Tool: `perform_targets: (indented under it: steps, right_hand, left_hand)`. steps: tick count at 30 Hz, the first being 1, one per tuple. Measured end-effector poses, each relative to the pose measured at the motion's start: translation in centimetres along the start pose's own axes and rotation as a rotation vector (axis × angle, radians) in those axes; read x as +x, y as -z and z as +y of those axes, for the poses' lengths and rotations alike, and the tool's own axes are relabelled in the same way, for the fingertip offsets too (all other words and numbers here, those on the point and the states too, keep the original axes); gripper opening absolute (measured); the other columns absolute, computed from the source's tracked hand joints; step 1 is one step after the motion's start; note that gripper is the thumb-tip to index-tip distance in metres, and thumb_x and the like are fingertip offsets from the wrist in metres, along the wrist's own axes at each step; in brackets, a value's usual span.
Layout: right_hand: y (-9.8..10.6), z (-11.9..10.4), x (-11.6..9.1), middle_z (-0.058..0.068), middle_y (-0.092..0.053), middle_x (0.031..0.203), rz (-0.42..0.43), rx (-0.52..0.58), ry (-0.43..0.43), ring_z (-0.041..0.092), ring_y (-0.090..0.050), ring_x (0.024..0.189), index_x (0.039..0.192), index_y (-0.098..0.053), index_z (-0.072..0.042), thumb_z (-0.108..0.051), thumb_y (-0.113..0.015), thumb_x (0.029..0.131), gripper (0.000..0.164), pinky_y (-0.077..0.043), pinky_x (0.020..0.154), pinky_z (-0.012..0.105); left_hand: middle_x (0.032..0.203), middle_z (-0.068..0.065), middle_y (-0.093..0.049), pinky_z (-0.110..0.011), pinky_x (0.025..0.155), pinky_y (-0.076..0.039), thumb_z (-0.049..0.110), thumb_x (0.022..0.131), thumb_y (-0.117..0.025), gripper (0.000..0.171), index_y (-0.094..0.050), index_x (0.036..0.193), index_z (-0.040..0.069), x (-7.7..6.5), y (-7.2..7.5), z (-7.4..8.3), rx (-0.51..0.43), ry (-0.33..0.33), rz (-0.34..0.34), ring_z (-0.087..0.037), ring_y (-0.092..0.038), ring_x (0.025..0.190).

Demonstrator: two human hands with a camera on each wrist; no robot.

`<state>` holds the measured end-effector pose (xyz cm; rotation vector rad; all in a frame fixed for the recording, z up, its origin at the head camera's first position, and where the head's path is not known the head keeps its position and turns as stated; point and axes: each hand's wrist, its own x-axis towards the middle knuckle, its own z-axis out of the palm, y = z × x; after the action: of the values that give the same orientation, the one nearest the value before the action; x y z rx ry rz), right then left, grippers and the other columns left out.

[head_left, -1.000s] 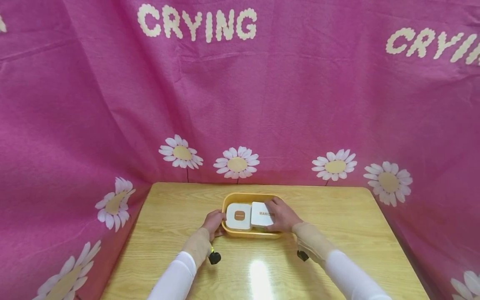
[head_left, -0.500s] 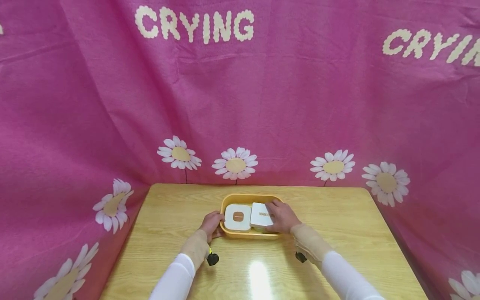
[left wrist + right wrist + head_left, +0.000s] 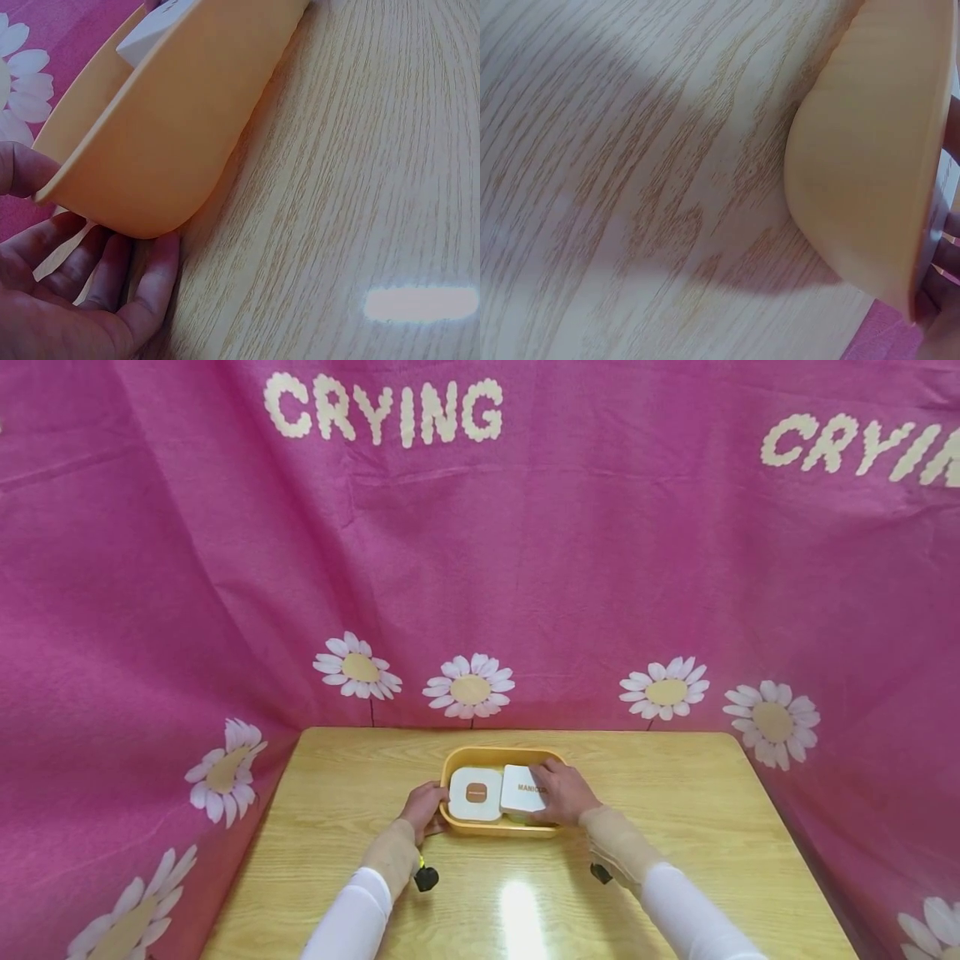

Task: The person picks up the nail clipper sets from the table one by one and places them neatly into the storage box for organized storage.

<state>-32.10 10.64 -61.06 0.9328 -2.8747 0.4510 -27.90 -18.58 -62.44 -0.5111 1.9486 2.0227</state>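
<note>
A yellow oblong plastic bin stands on the wooden table in the head view. Inside it, on the left, lies a white rounded-square box with a brown label. Beside that is a second white square box with "MANICU…" lettering, its right part covered by my right hand. That hand reaches into the bin's right end and grips this box from above. At the left end, my left hand holds the bin; the left wrist view shows its thumb over the rim and fingers against the outside wall.
The wooden table backs onto a pink curtain printed with daisies, which also hangs at both sides. A bright reflection lies on the tabletop near the front. Small black devices hang at both wrists.
The camera view shifts slightly. Both hands keep their places on the bin and the right white box; nothing else visibly moves.
</note>
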Motion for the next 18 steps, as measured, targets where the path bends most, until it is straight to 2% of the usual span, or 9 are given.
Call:
perform_targets:
  steps: [8,18]
  right_hand:
    - [-0.03,-0.29,-0.03,0.019,-0.061,0.122,-0.054,0.036,-0.044,0.034,-0.063,0.106,0.138,-0.06,0.004,-0.037,-0.1,0.065,0.093,-0.054,0.098,0.051]
    - [0.37,-0.35,-0.1,0.019,-0.061,0.123,-0.069,0.045,-0.046,0.034,-0.062,0.109,0.14,-0.058,0.006,-0.034,-0.1,0.067,0.093,-0.052,0.101,0.051]
  left_hand:
    - [0.092,-0.005,-0.066,-0.031,0.067,-0.059,0.009,0.085,-0.055,0.052,-0.06,0.137,0.001,0.17,-0.12,-0.32,0.01,0.039,0.036,-0.015,-0.065,0.072]
    - [0.087,-0.003,-0.065,-0.03,0.065,-0.058,0.009,0.088,-0.054,0.046,-0.061,0.133,0.0,-0.02,-0.23,-0.12,0.011,0.021,0.031,-0.014,-0.065,0.07]
